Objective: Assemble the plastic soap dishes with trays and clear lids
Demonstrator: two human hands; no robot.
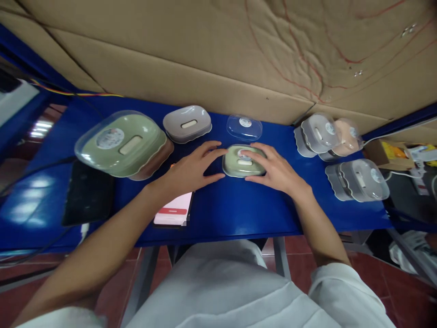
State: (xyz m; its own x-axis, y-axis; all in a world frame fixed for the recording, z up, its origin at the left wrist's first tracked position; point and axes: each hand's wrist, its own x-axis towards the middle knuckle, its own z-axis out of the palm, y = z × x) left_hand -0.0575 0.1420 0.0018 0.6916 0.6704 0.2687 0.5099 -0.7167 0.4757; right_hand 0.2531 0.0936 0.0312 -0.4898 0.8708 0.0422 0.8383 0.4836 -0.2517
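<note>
A small green soap box with a clear lid and a round label lies flat on the table in front of me. My right hand is around its right side, thumb at the front edge and other fingers over the lid and back edge. My left hand is just left of the box, fingers and thumb spread, holding nothing. Whether its fingertips touch the box, I cannot tell. Behind the box lies a loose clear lid with a round label.
On the blue table, a lidded green stack stands left beside a grey box. A lit phone and a dark tablet lie nearer. Grey stacks and a peach box stand right. Cardboard lines the back.
</note>
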